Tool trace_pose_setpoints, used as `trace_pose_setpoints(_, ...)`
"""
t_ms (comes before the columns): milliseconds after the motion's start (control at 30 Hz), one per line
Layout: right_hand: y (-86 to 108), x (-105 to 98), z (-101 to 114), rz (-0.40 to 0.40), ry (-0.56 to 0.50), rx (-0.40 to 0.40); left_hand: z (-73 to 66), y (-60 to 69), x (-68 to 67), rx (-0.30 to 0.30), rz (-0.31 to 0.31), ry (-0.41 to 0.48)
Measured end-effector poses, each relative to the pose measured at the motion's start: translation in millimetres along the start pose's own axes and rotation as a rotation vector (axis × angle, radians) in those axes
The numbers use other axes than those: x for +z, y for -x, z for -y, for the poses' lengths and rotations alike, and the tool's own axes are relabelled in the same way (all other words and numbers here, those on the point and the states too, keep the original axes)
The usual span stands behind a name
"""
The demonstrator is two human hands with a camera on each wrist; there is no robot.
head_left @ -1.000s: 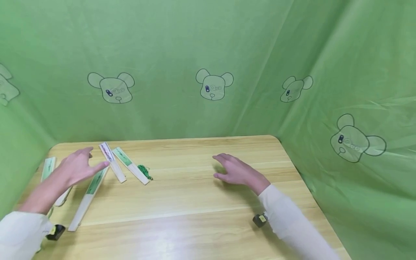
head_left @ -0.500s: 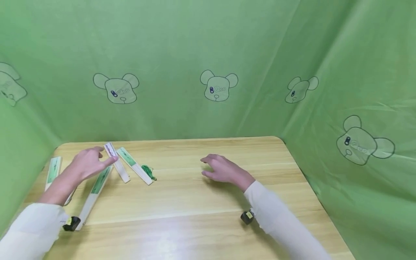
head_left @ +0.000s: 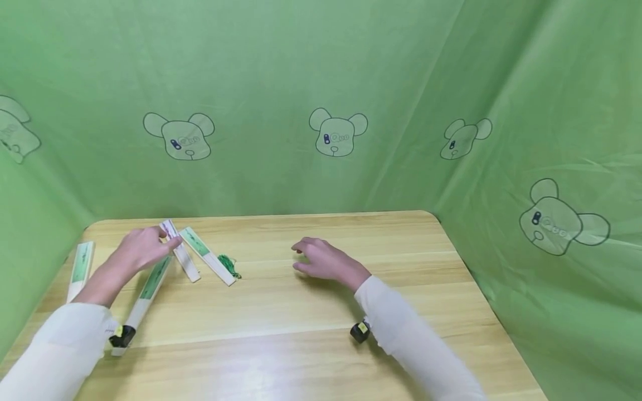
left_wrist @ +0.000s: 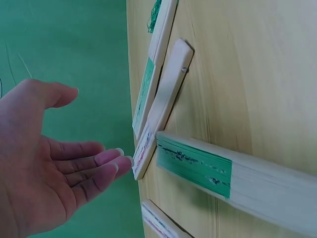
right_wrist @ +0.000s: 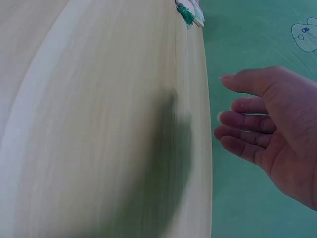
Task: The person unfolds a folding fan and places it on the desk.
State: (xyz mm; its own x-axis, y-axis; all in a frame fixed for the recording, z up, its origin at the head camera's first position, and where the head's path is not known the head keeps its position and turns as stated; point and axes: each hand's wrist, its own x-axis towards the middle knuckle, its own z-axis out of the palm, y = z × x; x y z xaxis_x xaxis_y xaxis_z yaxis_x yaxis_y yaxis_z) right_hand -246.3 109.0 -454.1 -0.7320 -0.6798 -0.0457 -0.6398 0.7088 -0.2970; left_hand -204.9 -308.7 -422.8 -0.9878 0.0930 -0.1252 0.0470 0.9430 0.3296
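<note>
Several folded fans lie at the left of the table. My left hand (head_left: 142, 248) is above them, thumb and fingers apart around the upper part of the purple-patterned fan (head_left: 184, 260); in the left wrist view the hand (left_wrist: 64, 158) holds nothing, its fingertips close to the end of that fan (left_wrist: 166, 91). Beside it lies a green-patterned fan (head_left: 203, 250) with a green tassel (head_left: 228, 266). Another green-patterned fan (left_wrist: 198, 166) slants below the hand. My right hand (head_left: 328, 262) hovers over bare wood, fingers loosely bent, nothing in it, also in the right wrist view (right_wrist: 277, 124).
The wooden table (head_left: 301, 312) has green cloth (head_left: 261, 178) with bear-head outlines behind it and at both sides. One more green-patterned fan (head_left: 80, 267) lies at the table's far left. In the left wrist view, part of another patterned fan (left_wrist: 161, 220) shows at the bottom.
My left hand has moved right, closer over the purple-patterned fan. My right hand has moved left above the table. The fans lie as before; the head view has shifted slightly.
</note>
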Motion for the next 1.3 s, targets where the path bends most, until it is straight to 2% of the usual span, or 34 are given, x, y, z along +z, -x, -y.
trace_pose_setpoints(300, -14.5, 11.3, 9.6, 0.014, -0.054, 0.012, -8.5, -7.7, 2.5, -0.021, 0.012, 0.029)
trace_pose_setpoints(667, -23.2, 22.6, 24.0, 0.045, -0.036, 0.032, -16.0, -20.1, 10.2, -0.081, 0.061, 0.095)
trace_pose_setpoints(967, -29.6, 32.4, 35.6, 0.043, 0.012, -0.023, -16.8, -29.4, 20.2, -0.141, 0.095, 0.142)
trace_pose_setpoints(1067, -31.1, 34.9, 38.8, 0.044, 0.027, -0.033, -18.1, -31.6, 21.8, -0.169, 0.096, 0.157)
trace_pose_setpoints(1300, -36.3, 39.3, 46.8, 0.034, 0.062, -0.049, -22.3, -36.4, 25.4, -0.219, 0.051, 0.156)
